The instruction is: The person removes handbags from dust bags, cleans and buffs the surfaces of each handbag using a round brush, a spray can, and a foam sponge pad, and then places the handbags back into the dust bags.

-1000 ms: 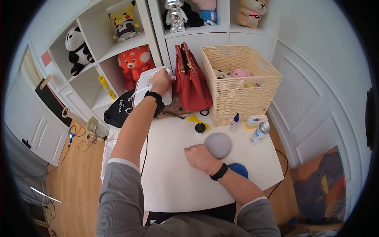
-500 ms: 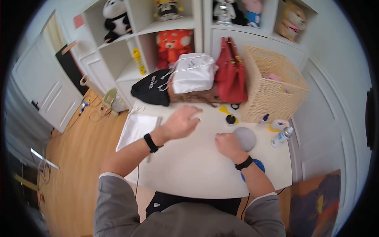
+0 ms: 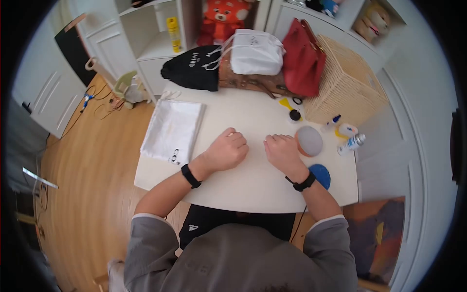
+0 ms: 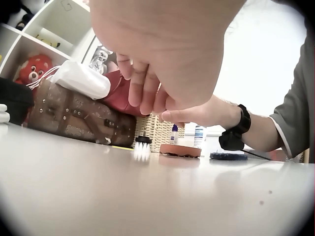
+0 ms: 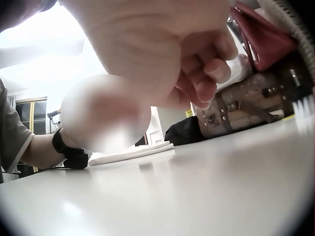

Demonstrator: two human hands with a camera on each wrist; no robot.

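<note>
My left hand (image 3: 226, 150) is over the middle of the white table (image 3: 233, 190), its fingers loosely curled and holding nothing. To its left lies a folded white cloth bag (image 3: 171, 129). My right hand (image 3: 284, 155) is opposite, fingers also loosely bent around nothing, as the right wrist view shows. Beside it is a round grey-topped pad (image 3: 309, 141), orange along its side. A blue disc (image 3: 320, 176) lies close to the right wrist, partly hidden by the wristband. A small brush with white bristles (image 4: 142, 148) stands near the pad in the left wrist view.
Along the back sit a black drawstring bag (image 3: 192, 68), a brown case (image 3: 248, 83), a white drawstring bag (image 3: 258, 53) on the case, a red handbag (image 3: 302, 61) and a wicker basket (image 3: 348, 82). A spray can (image 3: 351, 144) and small bottle (image 3: 332, 122) stand at right.
The left hand has let go of the white drawstring bag at the back and come down to the table's middle, its fingers curling in. My right hand stays by the grey pad. The view has tilted down.
</note>
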